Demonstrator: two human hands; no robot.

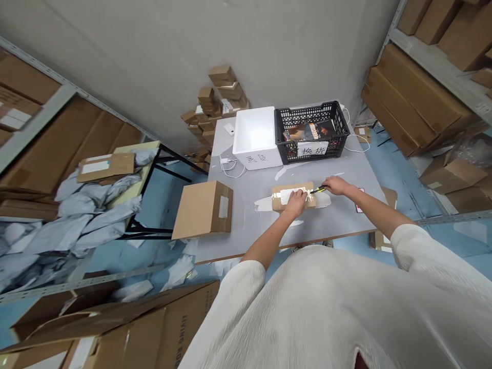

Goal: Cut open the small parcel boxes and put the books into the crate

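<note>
A small taped cardboard box (276, 201) with a white label lies on the grey table (249, 225). My left hand (296, 202) rests on top of it, fingers laid over the label and the tape. In my right hand (335, 185) is a black and yellow utility knife (318, 189), gripped from the right side. Its tip points left, at the right part of the box top, close to my left fingers. Whether the blade touches the tape is too small to tell.
Behind the box stand a white foam bin (257, 158) and a black plastic crate (307, 151) holding printed packages. A larger cardboard box (196, 210) sits at the table's left edge. A phone (360, 200) lies by my right forearm. Stacked cartons (223, 97) lean against the wall.
</note>
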